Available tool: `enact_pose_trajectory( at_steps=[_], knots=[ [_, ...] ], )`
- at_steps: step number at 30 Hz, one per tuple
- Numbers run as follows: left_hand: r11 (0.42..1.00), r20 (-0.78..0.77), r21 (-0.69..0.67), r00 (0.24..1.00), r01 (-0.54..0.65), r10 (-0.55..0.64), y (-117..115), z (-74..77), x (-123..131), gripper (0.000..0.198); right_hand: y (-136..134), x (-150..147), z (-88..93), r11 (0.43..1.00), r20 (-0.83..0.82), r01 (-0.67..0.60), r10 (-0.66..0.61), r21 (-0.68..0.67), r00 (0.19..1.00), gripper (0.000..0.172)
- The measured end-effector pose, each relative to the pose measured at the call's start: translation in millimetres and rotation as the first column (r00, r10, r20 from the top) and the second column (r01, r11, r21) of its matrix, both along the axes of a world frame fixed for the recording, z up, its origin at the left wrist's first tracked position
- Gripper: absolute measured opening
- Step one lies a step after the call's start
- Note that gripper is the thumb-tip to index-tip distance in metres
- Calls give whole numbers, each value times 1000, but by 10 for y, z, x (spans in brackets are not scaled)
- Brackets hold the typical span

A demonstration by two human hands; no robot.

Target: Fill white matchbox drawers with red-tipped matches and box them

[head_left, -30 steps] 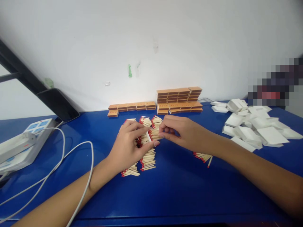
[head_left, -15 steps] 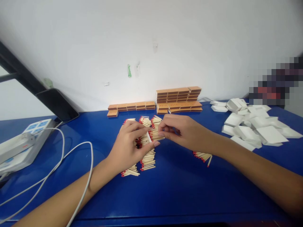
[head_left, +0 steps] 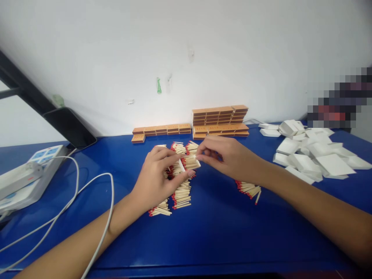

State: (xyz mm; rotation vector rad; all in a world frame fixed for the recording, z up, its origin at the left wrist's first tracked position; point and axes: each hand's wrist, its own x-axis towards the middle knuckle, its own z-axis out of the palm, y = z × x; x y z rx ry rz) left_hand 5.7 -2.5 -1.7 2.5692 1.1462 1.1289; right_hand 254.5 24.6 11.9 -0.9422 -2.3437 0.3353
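Observation:
My left hand is closed around a small white matchbox tray filled with matches, held just above rows of red-tipped matches lying on the blue table. My right hand pinches at the tray's right end, fingertips pressed together on the matches in it. A small loose bunch of matches lies under my right wrist.
Orange matchbox sleeves are stacked against the white wall, with a lower row to their left. A heap of white empty trays lies at right. At left sit a power strip, white cables and a dark phone.
Both hands have lifted slightly; the filled tray now shows more clearly between them. My right fingertips shifted a little up and left on it.

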Motion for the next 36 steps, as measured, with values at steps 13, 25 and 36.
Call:
enact_pose_trajectory(
  at_steps=[13, 25, 36],
  knots=[
    [994, 17, 17, 994, -112, 112, 22, 26, -22, 32, 187, 1, -332, 989, 207, 136, -120, -63, 971, 13],
    [992, 7, 24, 992, -126, 126, 36, 21, -32, 30, 213, 142, -176, 992, 275, 60, -28, -109, 961, 13],
    [992, 14, 16, 992, -127, 127, 45, 18, -36, 30, 179, 46, -248, 991, 284, 87, -54, -105, 957, 8]
  ],
)
